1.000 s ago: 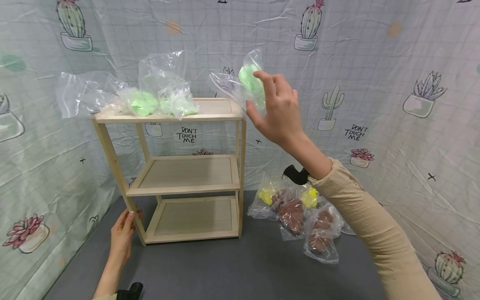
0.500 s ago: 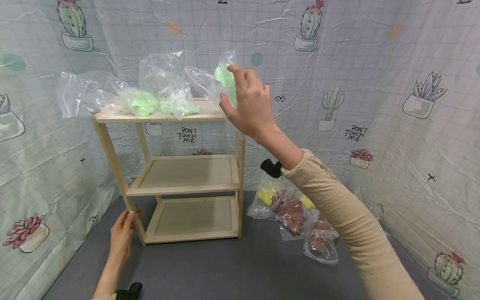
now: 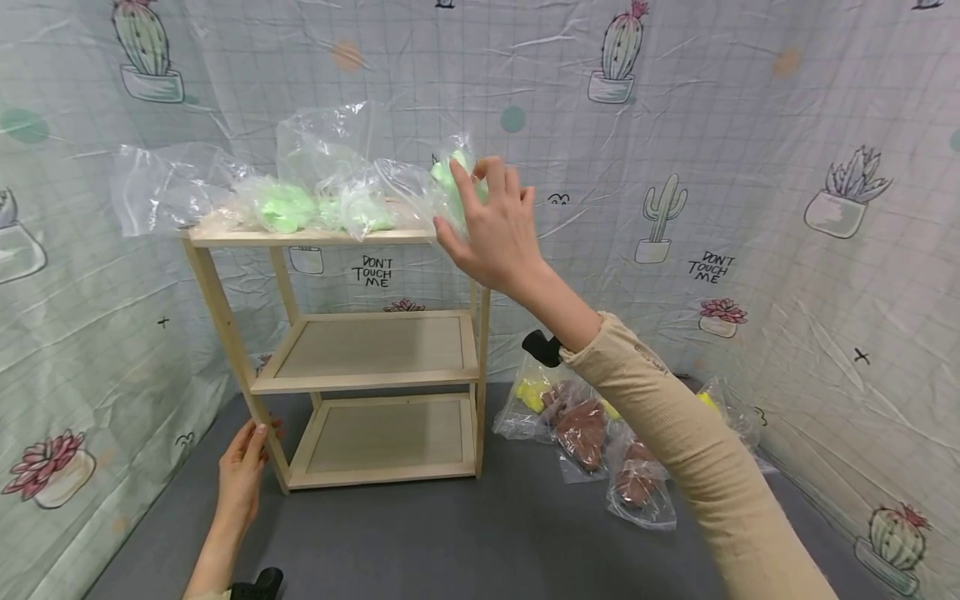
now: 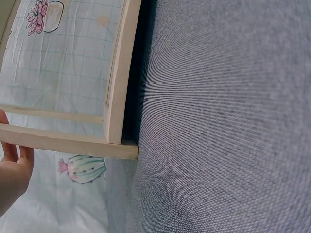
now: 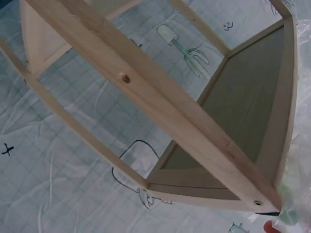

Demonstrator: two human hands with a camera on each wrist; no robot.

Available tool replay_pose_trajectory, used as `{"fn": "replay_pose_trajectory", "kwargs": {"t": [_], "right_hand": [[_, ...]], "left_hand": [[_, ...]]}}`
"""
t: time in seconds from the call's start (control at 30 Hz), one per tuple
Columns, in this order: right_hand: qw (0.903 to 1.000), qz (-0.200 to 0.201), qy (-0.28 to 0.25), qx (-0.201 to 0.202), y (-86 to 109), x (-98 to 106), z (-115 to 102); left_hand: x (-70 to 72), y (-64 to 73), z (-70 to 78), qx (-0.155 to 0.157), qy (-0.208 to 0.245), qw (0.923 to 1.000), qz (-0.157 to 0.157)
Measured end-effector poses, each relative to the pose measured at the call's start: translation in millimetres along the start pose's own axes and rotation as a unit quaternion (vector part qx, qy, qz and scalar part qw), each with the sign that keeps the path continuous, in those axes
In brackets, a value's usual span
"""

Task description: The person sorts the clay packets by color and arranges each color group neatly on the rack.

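My right hand (image 3: 498, 221) pinches a clear plastic bag (image 3: 444, 175) holding a light green lump, at the right end of the wooden shelf's top board. Whether the bag touches the board is hidden by the hand. A fingertip (image 5: 269, 226) and clear plastic (image 5: 299, 179) show at the corner of the right wrist view. My left hand (image 3: 242, 475) grips the front left post of the wooden shelf (image 3: 367, 383) low down; fingers (image 4: 25, 155) show around the post (image 4: 68, 143) in the left wrist view. Similar bags with green lumps (image 3: 285, 207) lie on the top board's left and middle.
On the dark grey table (image 3: 420, 542), right of the shelf, lie several clear bags with brown lumps (image 3: 581, 433) and yellow lumps (image 3: 531, 394). The right forearm partly covers them. A cactus-print cloth (image 3: 712, 125) hangs behind and at both sides.
My right hand has carried the green-lump bag left over the top board's right end, then lowered it a little. The left hand has stayed on the post.
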State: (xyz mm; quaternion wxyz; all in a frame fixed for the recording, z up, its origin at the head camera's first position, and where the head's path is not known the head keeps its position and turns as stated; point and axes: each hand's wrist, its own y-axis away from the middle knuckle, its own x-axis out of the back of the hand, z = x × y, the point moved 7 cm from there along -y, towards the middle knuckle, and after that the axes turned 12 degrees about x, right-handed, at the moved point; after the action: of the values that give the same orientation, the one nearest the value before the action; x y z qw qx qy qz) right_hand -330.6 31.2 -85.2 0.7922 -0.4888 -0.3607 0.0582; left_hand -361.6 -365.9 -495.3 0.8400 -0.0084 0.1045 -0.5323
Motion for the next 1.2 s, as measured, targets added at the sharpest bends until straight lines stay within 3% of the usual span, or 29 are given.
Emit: {"fn": "replay_pose_trajectory", "kwargs": {"t": [0.13,0.27,0.4,0.47,0.6,0.7,0.77,0.9,1.07,1.2], "right_hand": [[0.9988,-0.011,-0.006,0.048,14.4,0,-2],[0.9954,0.000,-0.004,0.096,29.0,1,-4],[0.9923,0.026,0.007,0.121,36.1,1,-3],[0.9909,0.040,0.009,0.128,37.0,1,-3],[0.9884,0.060,0.014,0.139,36.2,1,-5],[0.9879,0.064,0.017,0.140,33.7,1,-7],[0.9885,0.060,0.019,0.138,30.9,-1,-10],[0.9915,0.038,0.028,0.121,24.5,-6,-14],[0.9940,0.013,0.038,0.102,17.0,-11,-18],[0.9955,-0.002,0.035,0.088,11.3,-12,-19]], "left_hand": [[-6.3,7.3,12.0,-0.031,0.004,0.9987,-0.041],[-9.0,11.7,19.0,-0.043,-0.009,0.9973,-0.059],[-11.6,18.2,25.2,-0.028,-0.018,0.9989,-0.034],[-17.6,28.3,36.6,-0.018,-0.028,0.9992,-0.020],[-33.5,52.9,65.7,0.002,-0.019,0.9996,-0.021],[-36.5,58.1,71.6,0.008,-0.004,0.9998,-0.020],[-34.3,54.6,68.0,0.001,-0.008,0.9997,-0.021],[-21.0,31.6,41.6,-0.027,-0.003,0.9991,-0.031],[-3.7,4.2,7.3,-0.009,0.011,0.9998,-0.010],[-6.2,7.1,11.0,-0.022,0.011,0.9993,-0.029]]}}
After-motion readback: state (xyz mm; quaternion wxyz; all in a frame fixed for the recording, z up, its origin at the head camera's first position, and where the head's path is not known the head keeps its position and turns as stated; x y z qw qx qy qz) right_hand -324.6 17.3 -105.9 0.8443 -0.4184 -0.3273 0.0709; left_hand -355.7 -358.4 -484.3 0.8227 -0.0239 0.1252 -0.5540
